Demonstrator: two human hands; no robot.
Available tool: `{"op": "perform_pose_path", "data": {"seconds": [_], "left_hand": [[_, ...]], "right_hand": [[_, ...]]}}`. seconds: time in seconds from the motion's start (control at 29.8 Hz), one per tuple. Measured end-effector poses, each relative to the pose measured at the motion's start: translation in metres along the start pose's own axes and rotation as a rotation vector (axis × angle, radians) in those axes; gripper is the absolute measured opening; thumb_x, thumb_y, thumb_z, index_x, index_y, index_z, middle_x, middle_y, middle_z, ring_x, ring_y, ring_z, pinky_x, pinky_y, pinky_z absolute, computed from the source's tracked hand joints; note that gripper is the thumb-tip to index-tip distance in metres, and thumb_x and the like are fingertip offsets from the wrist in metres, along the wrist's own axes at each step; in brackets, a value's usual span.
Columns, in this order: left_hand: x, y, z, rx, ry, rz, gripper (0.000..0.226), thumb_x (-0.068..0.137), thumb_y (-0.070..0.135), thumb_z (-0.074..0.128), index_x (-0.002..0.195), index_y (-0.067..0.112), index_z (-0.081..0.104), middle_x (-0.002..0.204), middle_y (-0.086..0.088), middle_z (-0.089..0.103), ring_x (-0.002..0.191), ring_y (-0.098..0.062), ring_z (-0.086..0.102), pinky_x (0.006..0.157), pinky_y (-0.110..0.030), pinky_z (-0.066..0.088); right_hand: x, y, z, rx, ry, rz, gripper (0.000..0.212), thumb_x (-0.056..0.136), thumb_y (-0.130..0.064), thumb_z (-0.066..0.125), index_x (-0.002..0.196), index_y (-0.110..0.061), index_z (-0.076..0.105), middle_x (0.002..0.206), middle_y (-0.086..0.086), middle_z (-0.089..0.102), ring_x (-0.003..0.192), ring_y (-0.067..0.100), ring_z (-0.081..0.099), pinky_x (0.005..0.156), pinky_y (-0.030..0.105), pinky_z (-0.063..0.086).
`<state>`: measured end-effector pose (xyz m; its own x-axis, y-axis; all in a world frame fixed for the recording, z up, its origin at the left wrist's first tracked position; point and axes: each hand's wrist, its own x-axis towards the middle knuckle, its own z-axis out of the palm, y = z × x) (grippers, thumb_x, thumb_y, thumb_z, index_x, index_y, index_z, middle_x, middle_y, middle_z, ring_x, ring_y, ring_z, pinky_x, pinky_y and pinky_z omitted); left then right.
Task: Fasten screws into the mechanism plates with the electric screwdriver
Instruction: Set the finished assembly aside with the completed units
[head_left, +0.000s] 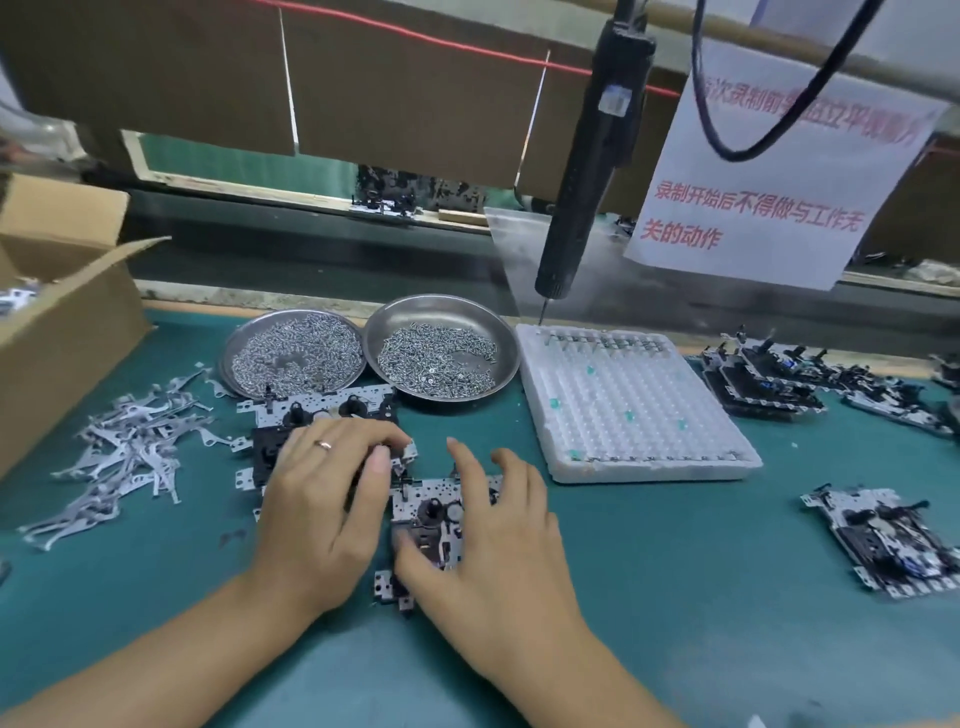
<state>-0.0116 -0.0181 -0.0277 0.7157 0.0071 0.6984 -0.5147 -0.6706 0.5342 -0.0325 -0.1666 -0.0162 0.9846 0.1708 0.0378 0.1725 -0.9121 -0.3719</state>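
White grid tray (639, 415): landmark, right of centre on the green mat.
Electric screwdriver (587, 171): hangs over the tray's far left corner, bit down, touched by neither hand.
Two steel dishes of screws (441, 353): just left of the tray.
Right hand (498, 540): near-left of the tray, fingers spread and nearly straight, resting on the near mechanism plate (436, 514); nearer the screwdriver, which lies up and beyond its fingertips.
Left hand (322, 499): further left, fingers curled, pinching the edge of a second plate (291, 431).
Near plate: long axis runs towards the person.
Judgement: both plates are being positioned, and no fastening is under way yet.
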Motion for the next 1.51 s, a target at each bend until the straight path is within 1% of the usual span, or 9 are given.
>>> {"op": "perform_pose_path", "data": {"seconds": [0.17, 0.47, 0.64, 0.84, 1.01, 1.14, 1.27, 1.44, 1.51], "left_hand": [[-0.002, -0.003, -0.001, 0.044, 0.008, 0.024, 0.034, 0.094, 0.026, 0.037, 0.089, 0.011, 0.066, 0.086, 0.006, 0.063, 0.083, -0.014, 0.056, 0.078, -0.039, 0.040], [0.000, -0.002, -0.002, 0.066, 0.015, 0.022, 0.033, 0.093, 0.027, 0.039, 0.088, 0.010, 0.067, 0.085, 0.007, 0.063, 0.082, -0.013, 0.055, 0.078, -0.032, 0.037], [0.000, 0.000, -0.002, 0.067, 0.007, 0.039, 0.034, 0.093, 0.026, 0.040, 0.086, 0.008, 0.068, 0.083, 0.006, 0.063, 0.080, -0.014, 0.055, 0.078, -0.035, 0.037], [-0.003, -0.001, -0.002, 0.057, 0.004, 0.058, 0.033, 0.092, 0.026, 0.041, 0.086, 0.007, 0.068, 0.084, 0.006, 0.064, 0.081, -0.012, 0.053, 0.078, -0.035, 0.036], [-0.004, -0.003, -0.001, 0.067, -0.001, 0.065, 0.034, 0.092, 0.027, 0.041, 0.086, 0.007, 0.068, 0.084, 0.007, 0.062, 0.081, -0.010, 0.052, 0.081, -0.030, 0.035], [-0.003, -0.004, 0.003, 0.075, 0.011, 0.090, 0.034, 0.093, 0.028, 0.042, 0.086, 0.008, 0.068, 0.083, 0.008, 0.062, 0.081, -0.012, 0.052, 0.081, -0.031, 0.034], [-0.002, -0.005, 0.006, 0.083, 0.024, 0.117, 0.033, 0.093, 0.027, 0.044, 0.085, 0.008, 0.069, 0.083, 0.006, 0.064, 0.081, -0.014, 0.054, 0.080, -0.038, 0.037], [-0.003, -0.003, 0.007, 0.094, 0.026, 0.118, 0.033, 0.093, 0.028, 0.044, 0.084, 0.009, 0.070, 0.085, 0.009, 0.062, 0.083, -0.012, 0.054, 0.083, -0.033, 0.035], [-0.002, -0.001, 0.007, 0.123, 0.032, 0.131, 0.031, 0.091, 0.027, 0.046, 0.084, 0.009, 0.070, 0.085, 0.009, 0.062, 0.083, -0.012, 0.054, 0.087, -0.028, 0.031]], "right_hand": [[0.003, -0.014, 0.006, -0.072, -0.037, 0.012, 0.094, 0.064, -0.080, 0.029, 0.145, -0.041, 0.002, 0.153, -0.001, 0.006, 0.142, 0.024, 0.001, 0.112, 0.052, 0.017], [-0.006, 0.019, -0.010, -0.206, -0.094, 0.026, 0.078, 0.072, -0.054, 0.044, 0.143, -0.039, 0.015, 0.148, 0.000, 0.017, 0.137, 0.028, 0.012, 0.107, 0.050, 0.024], [-0.005, 0.024, -0.013, -0.203, -0.007, 0.008, 0.058, 0.074, -0.056, 0.047, 0.127, -0.034, 0.043, 0.148, -0.001, 0.019, 0.133, 0.023, 0.019, 0.100, 0.043, 0.031], [-0.025, 0.067, -0.042, -0.200, 0.130, 0.017, 0.060, 0.063, -0.055, 0.046, 0.119, -0.037, 0.058, 0.143, -0.009, 0.034, 0.127, 0.018, 0.031, 0.094, 0.039, 0.036], [-0.017, 0.149, -0.104, -0.208, 0.275, 0.239, 0.054, 0.066, -0.038, 0.073, 0.118, -0.028, 0.066, 0.136, -0.003, 0.048, 0.124, 0.024, 0.039, 0.098, 0.045, 0.039], [-0.008, 0.221, -0.147, -0.281, 0.316, 0.429, 0.053, 0.066, -0.038, 0.075, 0.118, -0.031, 0.065, 0.134, -0.002, 0.049, 0.125, 0.027, 0.037, 0.100, 0.050, 0.037], [0.002, 0.259, -0.153, -0.279, 0.111, 0.461, 0.053, 0.075, -0.034, 0.073, 0.125, -0.023, 0.061, 0.141, 0.005, 0.044, 0.128, 0.030, 0.038, 0.103, 0.047, 0.036], [0.009, 0.241, -0.132, -0.594, 0.044, 0.578, 0.064, 0.083, -0.032, 0.060, 0.141, -0.018, 0.038, 0.157, 0.010, 0.009, 0.139, 0.034, 0.017, 0.107, 0.055, 0.025], [0.009, 0.207, -0.118, -0.607, 0.196, 0.510, 0.068, 0.085, -0.030, 0.059, 0.145, -0.011, 0.032, 0.155, 0.017, 0.014, 0.137, 0.037, 0.023, 0.106, 0.055, 0.028]]}}
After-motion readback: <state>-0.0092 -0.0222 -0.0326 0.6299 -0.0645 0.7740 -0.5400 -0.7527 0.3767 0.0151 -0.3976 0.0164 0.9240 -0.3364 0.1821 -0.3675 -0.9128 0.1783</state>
